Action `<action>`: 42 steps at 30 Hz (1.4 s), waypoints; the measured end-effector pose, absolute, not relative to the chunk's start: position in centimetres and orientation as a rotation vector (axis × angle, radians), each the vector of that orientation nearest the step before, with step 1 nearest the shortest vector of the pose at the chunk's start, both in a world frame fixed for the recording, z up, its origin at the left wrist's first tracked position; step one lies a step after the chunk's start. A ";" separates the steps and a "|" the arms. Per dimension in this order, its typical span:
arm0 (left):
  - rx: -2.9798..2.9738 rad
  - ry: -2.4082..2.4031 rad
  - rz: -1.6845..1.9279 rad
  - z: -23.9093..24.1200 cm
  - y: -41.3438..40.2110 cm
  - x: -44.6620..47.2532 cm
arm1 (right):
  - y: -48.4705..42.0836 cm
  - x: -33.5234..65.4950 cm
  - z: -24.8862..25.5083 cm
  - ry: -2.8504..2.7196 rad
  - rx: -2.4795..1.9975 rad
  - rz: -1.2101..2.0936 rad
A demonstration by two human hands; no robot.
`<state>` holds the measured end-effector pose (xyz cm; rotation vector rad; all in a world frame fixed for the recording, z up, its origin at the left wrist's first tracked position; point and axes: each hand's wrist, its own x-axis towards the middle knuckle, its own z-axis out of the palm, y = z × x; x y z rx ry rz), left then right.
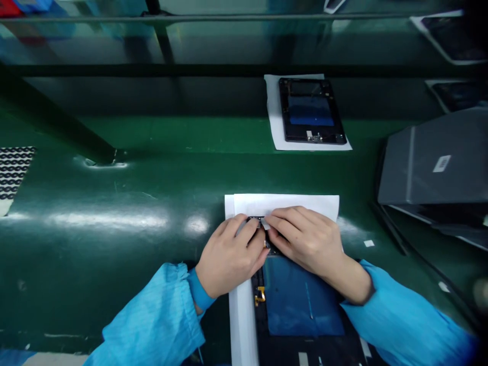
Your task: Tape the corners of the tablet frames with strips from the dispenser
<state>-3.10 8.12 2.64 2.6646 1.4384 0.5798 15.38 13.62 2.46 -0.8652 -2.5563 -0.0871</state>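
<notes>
An opened tablet body (301,305) with a blue inner panel lies on a white sheet (244,315) right in front of me. My left hand (231,256) rests on its far left corner, fingers curled and pressed down on the black frame. My right hand (307,239) lies beside it, fingers together, pinching a small pale strip (266,222) at the tablet's top edge. Both fingertips meet there. What lies under the palms is hidden. A small yellow flex connector (261,296) shows on the tablet's left side.
A second opened tablet (310,109) lies on its own white sheet (272,117) farther back on the green belt (133,203). A grey slanted box (434,162) stands at the right. More trays sit at the far right. A patterned mat (13,170) is at the left edge.
</notes>
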 end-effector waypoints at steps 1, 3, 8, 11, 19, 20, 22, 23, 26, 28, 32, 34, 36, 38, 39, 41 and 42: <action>2.668 1.440 0.585 2.6 8.1 -3.1 | 13.6 15.4 2.4 -2.560 -0.849 -0.087; 2.671 1.447 0.602 2.7 7.9 -3.1 | 13.6 15.4 2.4 -2.569 -0.812 -0.087; 2.656 1.465 0.590 2.6 7.6 -3.1 | 13.5 15.2 2.8 -2.602 -0.781 -0.069; 2.650 1.464 0.593 2.6 7.5 -3.1 | 13.4 14.9 3.5 -2.684 -0.775 -0.114; 2.670 1.450 0.592 2.7 7.6 -3.1 | 12.0 14.6 3.9 -2.838 -0.770 -0.242; 2.670 1.452 0.602 2.8 7.6 -3.1 | 11.9 14.8 3.7 -2.841 -0.771 -0.238; 2.661 1.457 0.609 2.8 7.8 -3.2 | 11.7 15.2 3.5 -2.856 -0.781 -0.207; 2.653 1.455 0.607 2.8 7.9 -3.2 | 11.5 15.4 3.4 -2.862 -0.789 -0.175; 2.593 1.437 0.618 3.1 8.1 -3.7 | 10.6 16.8 3.8 -2.837 -0.796 -0.036; 2.488 1.464 0.666 3.4 7.5 -4.4 | 9.5 18.5 4.2 -2.758 -0.805 0.041; 1.903 1.657 0.779 4.6 4.0 -6.5 | 6.9 23.1 4.3 -2.493 -1.150 -0.079; 1.489 1.579 0.833 5.3 1.7 -7.2 | 6.0 25.0 3.7 -2.436 -1.377 -0.140; 1.101 1.423 0.796 6.2 0.0 -7.1 | 5.5 26.1 3.0 -2.483 -1.498 -0.092; 0.773 1.277 0.724 7.1 -0.7 -6.3 | 5.5 26.3 2.5 -2.555 -1.530 -0.022; 0.654 1.219 0.697 7.5 -0.7 -5.7 | 5.6 26.2 2.3 -2.579 -1.533 -0.008; 0.532 1.135 0.664 8.0 0.0 -4.2 | 5.9 25.9 2.0 -2.609 -1.522 -0.015; 0.528 1.117 0.664 8.1 0.5 -3.5 | 5.9 25.8 1.9 -2.618 -1.506 -0.021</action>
